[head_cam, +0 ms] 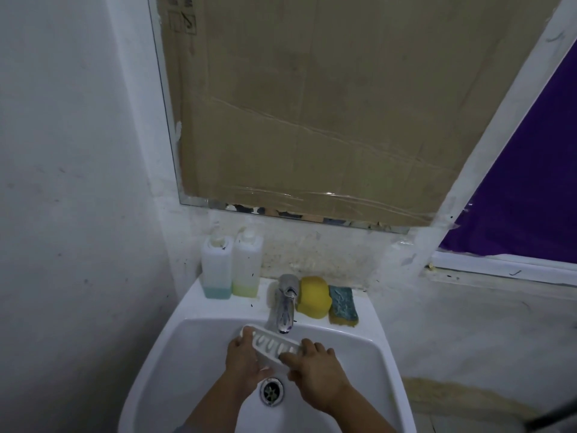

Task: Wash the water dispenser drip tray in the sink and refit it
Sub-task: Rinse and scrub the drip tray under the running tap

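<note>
The white slotted drip tray (272,342) is held over the basin of the white sink (193,348), just under the spout of the chrome tap (285,304). My left hand (245,359) grips the tray's left end from below. My right hand (315,367) holds its right end, with the thumb lying along the front edge. I cannot tell whether water is running from the tap. The metal drain (272,391) sits directly below my hands.
Two clear soap bottles, one with blue liquid (217,270) and one with yellow-green liquid (247,267), stand on the sink's back ledge at the left. A yellow sponge (313,295) and a green-topped scouring sponge (343,304) lie right of the tap. Cardboard (327,104) covers the mirror above.
</note>
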